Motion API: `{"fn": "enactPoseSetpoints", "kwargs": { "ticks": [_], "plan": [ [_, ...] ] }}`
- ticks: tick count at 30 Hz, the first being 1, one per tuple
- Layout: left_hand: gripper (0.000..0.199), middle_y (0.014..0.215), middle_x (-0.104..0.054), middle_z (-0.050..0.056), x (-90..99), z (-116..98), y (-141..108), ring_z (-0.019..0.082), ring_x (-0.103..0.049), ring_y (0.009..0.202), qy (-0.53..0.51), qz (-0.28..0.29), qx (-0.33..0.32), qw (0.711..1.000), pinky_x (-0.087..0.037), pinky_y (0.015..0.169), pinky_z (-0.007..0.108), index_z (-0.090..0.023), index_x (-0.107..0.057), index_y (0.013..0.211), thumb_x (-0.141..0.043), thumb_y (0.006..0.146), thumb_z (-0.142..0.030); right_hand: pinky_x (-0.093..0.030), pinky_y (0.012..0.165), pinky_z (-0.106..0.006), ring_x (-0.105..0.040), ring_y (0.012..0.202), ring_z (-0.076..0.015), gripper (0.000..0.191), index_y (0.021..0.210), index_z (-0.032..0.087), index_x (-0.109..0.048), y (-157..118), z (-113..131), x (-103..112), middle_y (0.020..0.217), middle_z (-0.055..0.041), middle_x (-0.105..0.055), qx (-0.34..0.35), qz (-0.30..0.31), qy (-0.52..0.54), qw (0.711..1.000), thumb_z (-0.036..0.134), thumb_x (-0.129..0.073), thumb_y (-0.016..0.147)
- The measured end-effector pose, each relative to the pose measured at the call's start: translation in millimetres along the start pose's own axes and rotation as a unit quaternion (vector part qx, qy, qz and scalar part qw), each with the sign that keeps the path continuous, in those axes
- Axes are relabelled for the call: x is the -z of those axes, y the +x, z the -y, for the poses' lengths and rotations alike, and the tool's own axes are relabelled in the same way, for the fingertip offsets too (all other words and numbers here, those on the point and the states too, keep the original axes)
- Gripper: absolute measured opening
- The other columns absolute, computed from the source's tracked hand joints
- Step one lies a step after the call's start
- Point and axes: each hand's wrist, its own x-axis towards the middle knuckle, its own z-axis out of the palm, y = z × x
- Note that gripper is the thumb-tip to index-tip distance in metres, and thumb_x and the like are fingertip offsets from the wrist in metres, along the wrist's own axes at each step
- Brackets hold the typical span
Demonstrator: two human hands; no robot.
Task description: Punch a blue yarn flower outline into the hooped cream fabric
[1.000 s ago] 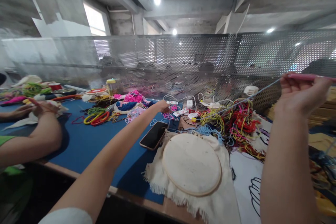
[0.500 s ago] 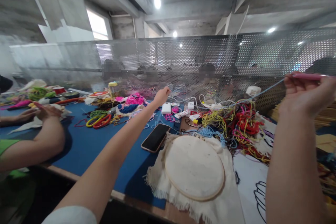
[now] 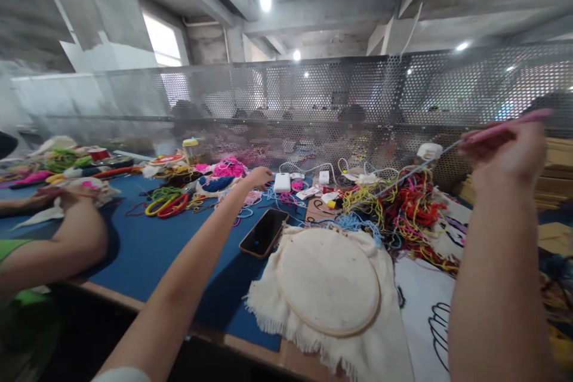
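My right hand (image 3: 505, 146) is raised at the right, its fingers closed round a pink pen-shaped tool (image 3: 505, 126). Light blue yarn (image 3: 421, 166) runs from the tool's tip down to the heap of yarn. Over the yarn at the table's middle, my left hand (image 3: 258, 179) is bent at the wrist with its fingers curled together; what they hold, if anything, is hidden. White cloth in a round embroidery hoop (image 3: 330, 280) lies in front of me, its surface bare apart from small marks.
A phone (image 3: 265, 233) lies left of the hoop. Behind it are a white box-shaped device (image 3: 282, 182) and cables. Tangled coloured yarn (image 3: 407, 209) covers the right side, beside a drawn sheet (image 3: 421, 310). A co-worker's arm (image 3: 76, 233) rests at the left. A perforated metal screen (image 3: 308, 95) stands behind.
My left hand has moved left and down towards the table. My right hand has shifted left, tilting the pink tool, and the blue yarn now sags into the heap.
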Motion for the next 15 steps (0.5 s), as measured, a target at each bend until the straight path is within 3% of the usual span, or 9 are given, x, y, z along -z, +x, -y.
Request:
{"fn": "enactPoseSetpoints", "kwargs": {
  "ticks": [2, 5, 7, 9, 11, 13, 15],
  "plan": [
    [0.031, 0.108, -0.059, 0.008, -0.1, -2, -6, 0.019, -0.061, 0.089, -0.029, 0.008, 0.027, 0.999, -0.052, 0.076, 0.038, -0.014, -0.054, 0.113, -0.052, 0.087, -0.033, -0.03, 0.038, -0.022, -0.044, 0.042, -0.0104, 0.017, 0.064, 0.018, -0.051, -4, -2, -1, 0.052, -0.001, -0.049, -0.075, 0.104, -0.069, 0.989, 0.021, -0.035, 0.071],
    [0.029, 0.091, -0.066, 0.009, -4.5, -17, -15, 0.015, -0.063, 0.07, -0.078, 0.032, 0.025, 0.996, -0.052, 0.069, 0.032, -0.012, -0.061, 0.1, -0.055, 0.084, -0.036, -0.024, 0.038, -0.022, -0.04, 0.041, -0.0094, 0.012, 0.069, 0.015, -0.057, -16, -9, -9, 0.049, -0.0006, -0.05, -0.137, 0.265, -0.134, 0.945, 0.024, -0.049, 0.072],
    [0.031, 0.091, -0.068, 0.01, -12.6, -31, -21, 0.015, -0.064, 0.072, -0.112, 0.066, 0.002, 0.991, -0.052, 0.07, 0.03, -0.013, -0.063, 0.098, -0.06, 0.08, -0.038, -0.022, 0.039, -0.021, -0.035, 0.041, -0.008, 0.016, 0.074, 0.017, -0.058, -28, -15, -19, 0.051, 0.0018, -0.049, -0.123, 0.426, -0.191, 0.876, 0.031, -0.05, 0.077],
    [0.035, 0.095, -0.069, 0.011, -24.3, -45, -30, 0.017, -0.066, 0.075, -0.14, 0.12, -0.016, 0.983, -0.052, 0.073, 0.032, -0.014, -0.064, 0.102, -0.063, 0.077, -0.039, -0.021, 0.04, -0.021, -0.032, 0.042, -0.0073, 0.016, 0.075, 0.019, -0.056, -40, -20, -30, 0.054, 0.0036, -0.046, -0.116, 0.529, -0.229, 0.809, 0.034, -0.05, 0.08],
    [0.037, 0.099, -0.069, 0.011, -37.4, -56, -39, 0.018, -0.066, 0.078, -0.163, 0.179, -0.027, 0.97, -0.053, 0.073, 0.032, -0.016, -0.065, 0.106, -0.063, 0.077, -0.039, -0.019, 0.04, -0.022, -0.031, 0.043, -0.0072, 0.019, 0.072, 0.02, -0.054, -53, -24, -41, 0.054, 0.0041, -0.045, -0.133, 0.589, -0.26, 0.754, 0.037, -0.053, 0.08],
    [0.039, 0.11, -0.066, 0.014, -49.0, -62, -46, 0.019, -0.065, 0.087, -0.232, 0.283, -0.045, 0.929, -0.052, 0.076, 0.032, -0.018, -0.062, 0.113, -0.058, 0.081, -0.04, -0.019, 0.041, -0.022, -0.031, 0.044, -0.0072, 0.022, 0.072, 0.021, -0.055, -63, -27, -51, 0.054, 0.0041, -0.045, -0.152, 0.636, -0.284, 0.701, 0.041, -0.055, 0.08],
    [0.038, 0.116, -0.063, 0.014, -57.7, -64, -51, 0.019, -0.065, 0.091, -0.276, 0.33, -0.047, 0.902, -0.051, 0.079, 0.032, -0.019, -0.061, 0.114, -0.056, 0.084, -0.04, -0.023, 0.044, -0.022, -0.036, 0.048, -0.008, 0.025, 0.073, 0.02, -0.058, -70, -31, -58, 0.057, 0.0029, -0.047, -0.147, 0.674, -0.301, 0.659, 0.044, -0.058, 0.078]
  ]
}}
